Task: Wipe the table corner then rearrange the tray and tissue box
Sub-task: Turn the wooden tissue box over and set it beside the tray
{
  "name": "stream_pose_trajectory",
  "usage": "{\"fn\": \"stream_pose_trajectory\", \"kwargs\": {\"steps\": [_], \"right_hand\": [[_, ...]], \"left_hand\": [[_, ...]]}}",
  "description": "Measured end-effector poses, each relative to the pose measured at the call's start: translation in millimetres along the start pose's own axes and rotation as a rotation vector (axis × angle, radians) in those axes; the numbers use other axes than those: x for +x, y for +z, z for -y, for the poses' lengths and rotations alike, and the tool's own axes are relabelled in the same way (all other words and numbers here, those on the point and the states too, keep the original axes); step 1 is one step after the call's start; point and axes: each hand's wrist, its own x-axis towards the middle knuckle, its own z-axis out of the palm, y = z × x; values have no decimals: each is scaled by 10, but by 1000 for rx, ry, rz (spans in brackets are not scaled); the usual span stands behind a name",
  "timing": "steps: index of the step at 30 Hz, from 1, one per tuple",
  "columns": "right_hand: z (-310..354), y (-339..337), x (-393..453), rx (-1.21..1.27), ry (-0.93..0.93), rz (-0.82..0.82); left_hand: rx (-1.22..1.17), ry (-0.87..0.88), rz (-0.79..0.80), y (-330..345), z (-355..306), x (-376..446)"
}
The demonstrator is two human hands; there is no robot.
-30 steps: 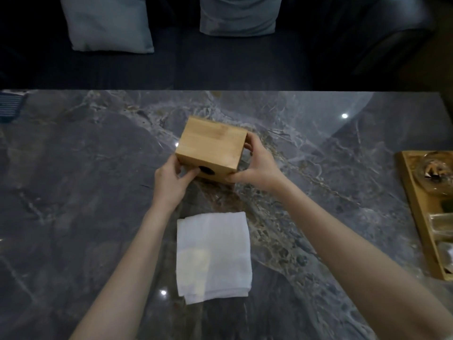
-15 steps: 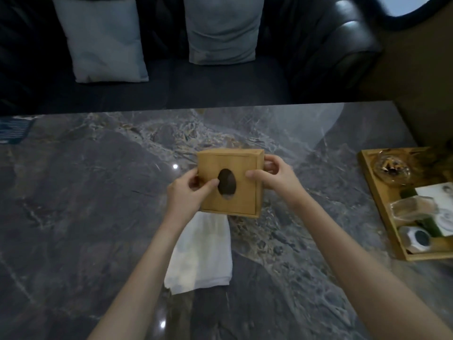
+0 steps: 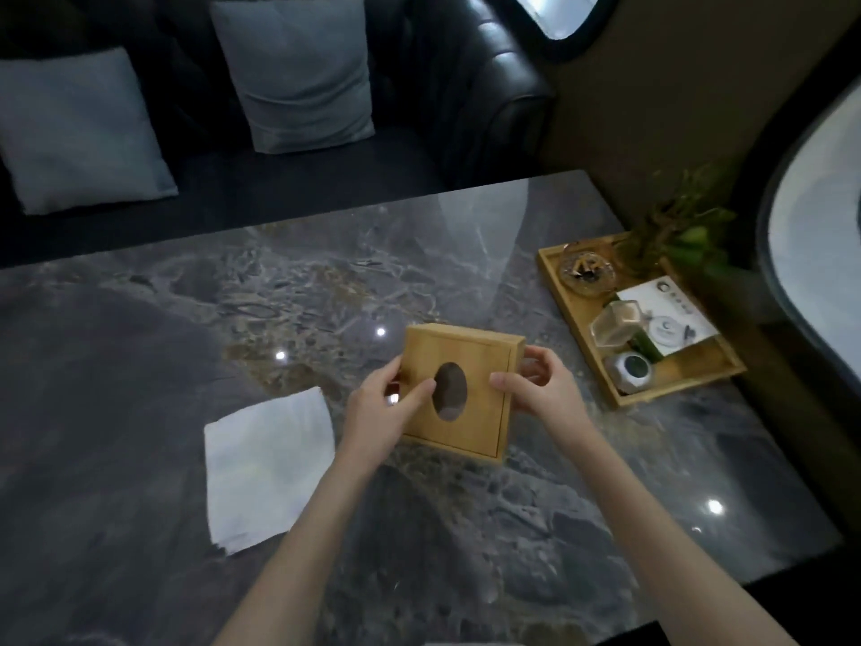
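A square wooden tissue box with an oval opening faces me, held above the dark marble table. My left hand grips its left side, thumb near the opening. My right hand grips its right side. A folded white cloth lies flat on the table to the left of my left forearm. A wooden tray sits at the table's right edge, to the right of the box, holding a glass ashtray, a card, a clear container and a small round object.
A potted green plant stands at the tray's far end. A dark leather sofa with two grey cushions runs along the table's far side. A wall rises right of the table.
The box has been lifted off the table, turned so its oval opening faces me, and carried right toward the tray. The cloth stays put; my view has swung right.
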Motion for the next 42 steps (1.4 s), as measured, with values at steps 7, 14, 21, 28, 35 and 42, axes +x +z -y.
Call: {"fn": "stream_pose_trajectory", "kwargs": {"steps": [7, 14, 21, 28, 35, 42], "right_hand": [[-172, -873, -214, -88, -46, -168], [-379, -1806, -371, -59, -65, -273], [-637, -2518, -435, -41, -49, -298], [-847, -2854, -558, -51, -78, -352], [-1023, -2858, -650, 42, -20, -320], [-1132, -2778, -685, 178, 70, -286]], "left_hand": [[-45, 49, 156, 831, -325, -53], [22, 76, 249, 1740, -628, -75], [91, 61, 304, 2515, -733, -43], [190, 83, 257, 2995, -840, -69], [291, 117, 253, 3073, -952, -26], [557, 200, 382, 3051, -1173, 199]]}}
